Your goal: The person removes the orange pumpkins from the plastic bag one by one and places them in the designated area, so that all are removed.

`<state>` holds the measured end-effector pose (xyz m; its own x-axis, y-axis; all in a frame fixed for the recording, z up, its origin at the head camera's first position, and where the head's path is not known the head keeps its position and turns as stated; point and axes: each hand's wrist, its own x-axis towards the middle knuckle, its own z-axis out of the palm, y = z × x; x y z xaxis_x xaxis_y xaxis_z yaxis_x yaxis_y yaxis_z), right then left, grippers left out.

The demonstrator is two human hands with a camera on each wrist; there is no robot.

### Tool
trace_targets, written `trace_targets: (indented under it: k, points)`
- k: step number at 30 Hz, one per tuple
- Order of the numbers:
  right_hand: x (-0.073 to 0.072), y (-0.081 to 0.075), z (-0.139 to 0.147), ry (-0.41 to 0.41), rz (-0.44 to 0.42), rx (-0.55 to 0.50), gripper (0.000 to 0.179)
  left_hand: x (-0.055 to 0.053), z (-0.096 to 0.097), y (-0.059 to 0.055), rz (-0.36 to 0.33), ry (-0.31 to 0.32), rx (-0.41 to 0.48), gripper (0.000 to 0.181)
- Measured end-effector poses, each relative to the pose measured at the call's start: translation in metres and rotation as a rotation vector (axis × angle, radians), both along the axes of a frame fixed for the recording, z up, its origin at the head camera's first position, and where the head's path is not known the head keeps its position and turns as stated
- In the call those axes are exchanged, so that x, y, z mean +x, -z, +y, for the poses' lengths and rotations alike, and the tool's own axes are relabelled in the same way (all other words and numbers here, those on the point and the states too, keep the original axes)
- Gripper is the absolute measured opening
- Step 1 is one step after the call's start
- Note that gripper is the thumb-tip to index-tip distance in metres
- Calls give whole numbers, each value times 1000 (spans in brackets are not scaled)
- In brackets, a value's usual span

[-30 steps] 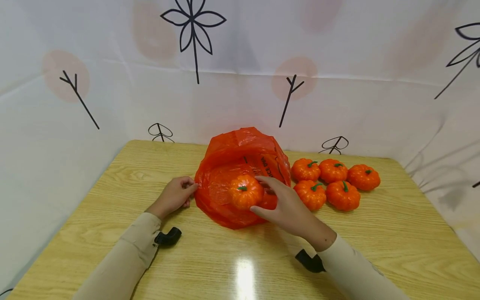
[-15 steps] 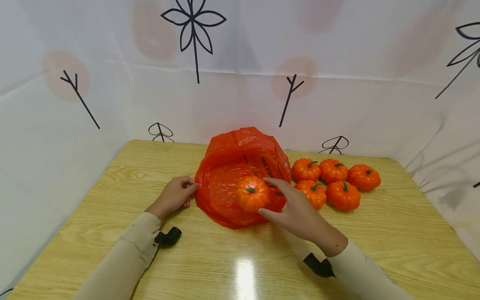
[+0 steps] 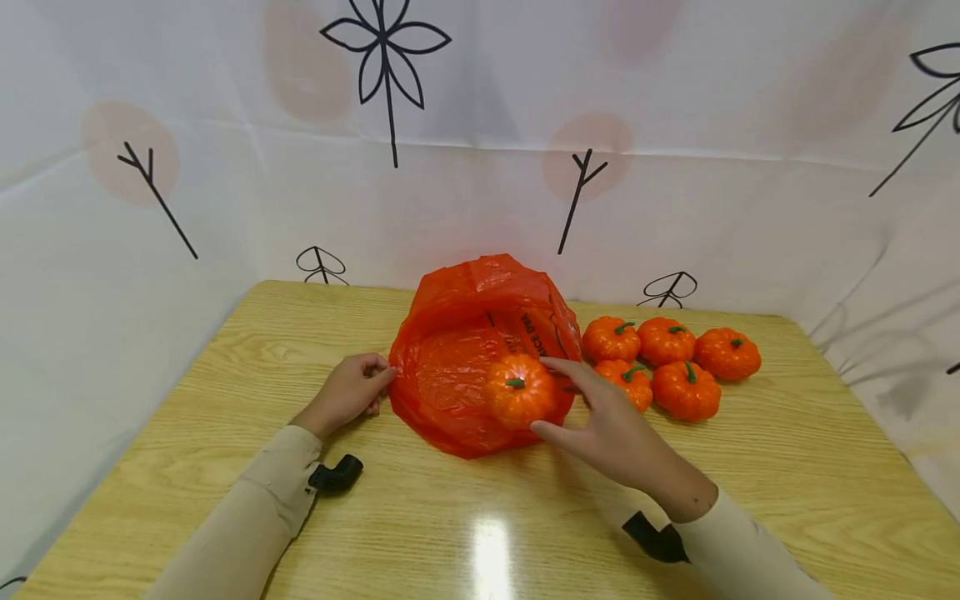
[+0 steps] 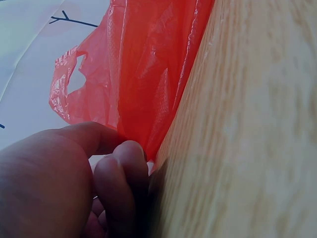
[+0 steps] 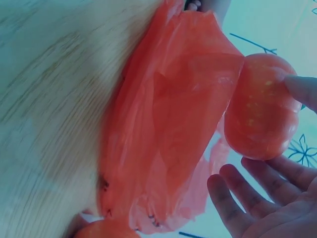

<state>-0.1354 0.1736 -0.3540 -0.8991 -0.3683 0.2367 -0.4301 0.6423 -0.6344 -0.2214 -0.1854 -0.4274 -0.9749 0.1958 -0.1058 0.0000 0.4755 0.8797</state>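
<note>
A red plastic bag [image 3: 487,283] stands on the table with its mouth wide and black print inside. My left hand [image 3: 347,393] pinches the bag's left rim between thumb and fingers, low by the tabletop in the left wrist view. In my right hand [image 3: 618,437] is a small orange pumpkin [image 3: 519,402] with a green stem, held between the thumb and fingertips. It hangs over the right side of the bag's mouth; in the right wrist view the pumpkin [image 5: 262,106] shows at the bag's rim, well above the tabletop.
Several more orange pumpkins [image 3: 686,390] sit grouped in two rows to the right of the bag. The wooden table [image 3: 405,542] ends at a white patterned cloth [image 3: 480,192] behind. A black curved piece [image 3: 337,473] is on each sleeve cuff.
My right hand has drawn the pumpkin to the right and slightly toward me, from the middle of the bag's mouth to its right side. The left hand and the bag have stayed put.
</note>
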Motion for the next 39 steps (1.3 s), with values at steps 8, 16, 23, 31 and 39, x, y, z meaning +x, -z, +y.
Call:
trace_targets:
  k: [8,16,23,31,39]
  points:
    - [4,2,14,11,14,4,72,1,0,-2,13,5,4,24]
    - [9,2,28,18,96,38,71,-1,-1,1,8,3,7,25]
    - [12,4,42,39,131,61,69,-1,-2,1,11,1,0,25]
    - [18,6,54,50,181,80,71,0,-1,0,11,-1,-5,25]
    - [22,10,62,57,189,118,70,-1,-1,0,9,3,-16,23]
